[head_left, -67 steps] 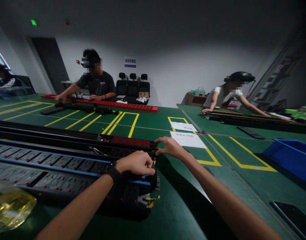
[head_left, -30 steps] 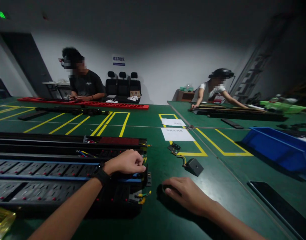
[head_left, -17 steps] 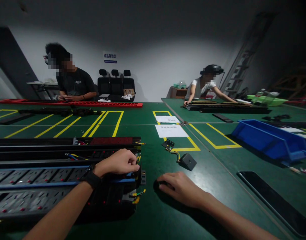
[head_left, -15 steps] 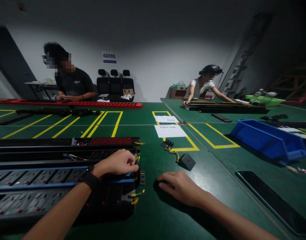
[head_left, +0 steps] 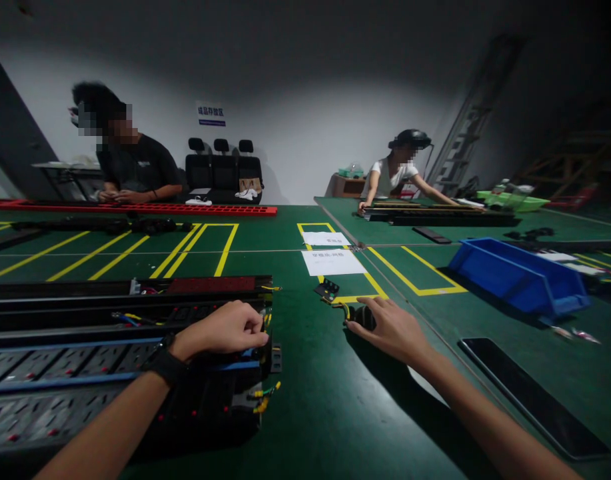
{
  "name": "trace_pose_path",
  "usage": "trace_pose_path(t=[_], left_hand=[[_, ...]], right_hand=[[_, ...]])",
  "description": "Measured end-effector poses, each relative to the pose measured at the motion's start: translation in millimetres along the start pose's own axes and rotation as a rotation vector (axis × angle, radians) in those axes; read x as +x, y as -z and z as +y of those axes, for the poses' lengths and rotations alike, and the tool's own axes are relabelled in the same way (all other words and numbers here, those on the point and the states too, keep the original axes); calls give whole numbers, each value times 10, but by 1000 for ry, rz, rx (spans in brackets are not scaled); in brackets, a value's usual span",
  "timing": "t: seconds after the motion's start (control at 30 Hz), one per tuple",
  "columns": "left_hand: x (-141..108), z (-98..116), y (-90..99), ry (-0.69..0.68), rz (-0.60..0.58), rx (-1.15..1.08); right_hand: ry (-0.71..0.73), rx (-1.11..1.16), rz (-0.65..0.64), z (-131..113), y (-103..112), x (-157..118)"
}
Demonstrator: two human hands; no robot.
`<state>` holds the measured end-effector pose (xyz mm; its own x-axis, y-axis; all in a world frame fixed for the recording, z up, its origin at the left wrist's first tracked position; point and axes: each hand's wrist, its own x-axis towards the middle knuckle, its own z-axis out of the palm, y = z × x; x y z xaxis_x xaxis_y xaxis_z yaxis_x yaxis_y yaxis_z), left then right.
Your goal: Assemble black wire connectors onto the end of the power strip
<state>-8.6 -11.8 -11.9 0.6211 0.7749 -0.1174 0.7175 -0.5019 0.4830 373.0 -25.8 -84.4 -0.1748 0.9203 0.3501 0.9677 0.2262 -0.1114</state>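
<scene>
The left hand (head_left: 225, 327) rests over the right end of the strips (head_left: 90, 360), fingers curled; whether they grip anything, I cannot tell. Right of the strips, the right hand's (head_left: 395, 330) fingers and thumb curve around the block (head_left: 364, 319). The phone (head_left: 530, 399) and bin (head_left: 510, 275) lie farther right of the strips.

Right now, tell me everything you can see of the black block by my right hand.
The block is black, perhaps plastic, partly hidden by the right hand, whose fingers are around it. Yellow wires show at its left, towards a bracket. Whether it rests on the green table is unclear.
</scene>
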Motion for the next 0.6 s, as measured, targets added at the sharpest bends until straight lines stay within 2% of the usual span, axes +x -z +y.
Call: trace_pose_path(t=[0.17,0.43,0.6], left_hand=[[-5,2,3,-19,13,3],[0,-13,4,-32,15,2],[0,-20,1,-43,19,8]], right_hand=[[7,-9,35,22,-75,3],[-73,-91,116,279,-231,74],[-37,-8,206,265,-188,115]])
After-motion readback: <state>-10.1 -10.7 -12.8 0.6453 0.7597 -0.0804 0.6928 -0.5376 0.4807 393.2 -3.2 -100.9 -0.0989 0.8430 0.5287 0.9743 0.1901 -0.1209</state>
